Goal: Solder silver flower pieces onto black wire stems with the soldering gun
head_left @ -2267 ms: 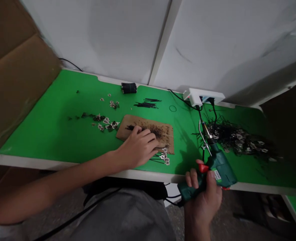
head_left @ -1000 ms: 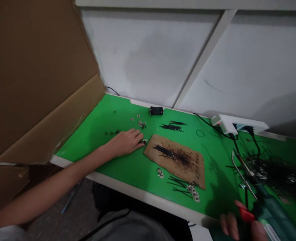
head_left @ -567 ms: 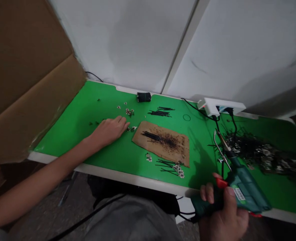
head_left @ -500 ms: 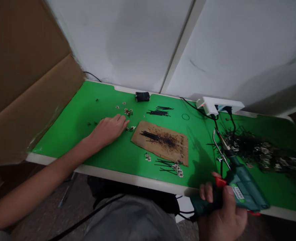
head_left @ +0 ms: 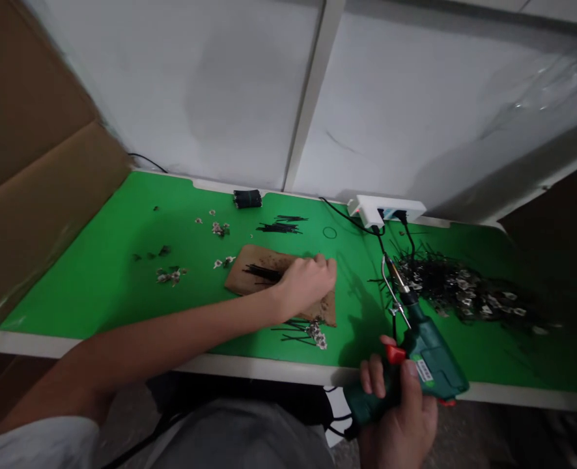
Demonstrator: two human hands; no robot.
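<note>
My right hand (head_left: pixel 400 397) is wrapped around the grip of a green soldering gun (head_left: pixel 432 358) with a red trigger. Its tip and curved metal feed tube point up and away from me. My left hand (head_left: pixel 308 283) is over the right part of a scorched brown cardboard piece (head_left: pixel 244 273), fingers curled and pressed together; whatever they may pinch is hidden. Beside that hand, black wires (head_left: pixel 262 272) lie bundled on the cardboard. Just below its near edge are more black wires with small whitish metal parts (head_left: pixel 318 335) at their ends.
Small metal parts (head_left: pixel 168 276) are scattered over the left of the green tabletop (head_left: pixel 98 234). Behind the cardboard lie loose black wires (head_left: pixel 279 228) and a tied wire bundle (head_left: pixel 247 198). A white power strip (head_left: pixel 389 210) and a heap of wired parts (head_left: pixel 464 286) occupy the right.
My left hand has moved right, from the small metal parts to over the cardboard. The right hand still holds the soldering gun. The whole view has shifted somewhat.
</note>
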